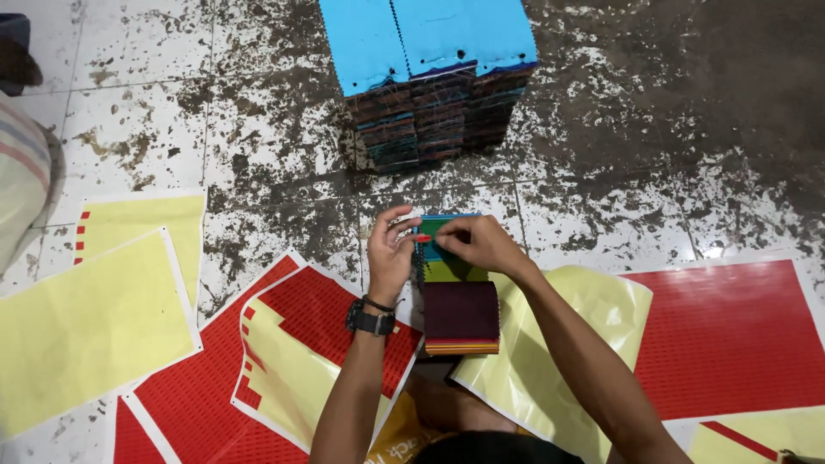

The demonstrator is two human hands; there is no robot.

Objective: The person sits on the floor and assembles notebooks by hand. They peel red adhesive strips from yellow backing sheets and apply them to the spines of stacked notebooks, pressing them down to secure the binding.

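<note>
Both hands meet at the centre of the head view: the left hand (391, 253), half curled, steadies a small fanned stack of fabric swatches (454, 288) on the floor, while the right hand (477, 242) pinches a thin red strip (421, 238) at their top edge. The swatches look light, soft and floppy, best gripped at the bound end. At 12 o'clock stands a tall swatch pile (434, 77), cut off above; the fingertips are hard to make out.

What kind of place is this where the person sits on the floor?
Probably a small workshop for fabric sample books. A tall stack of fabric swatches stands on the stained tiled floor, red and yellow sheets lie around, and both hands work on a small swatch bundle.
</note>
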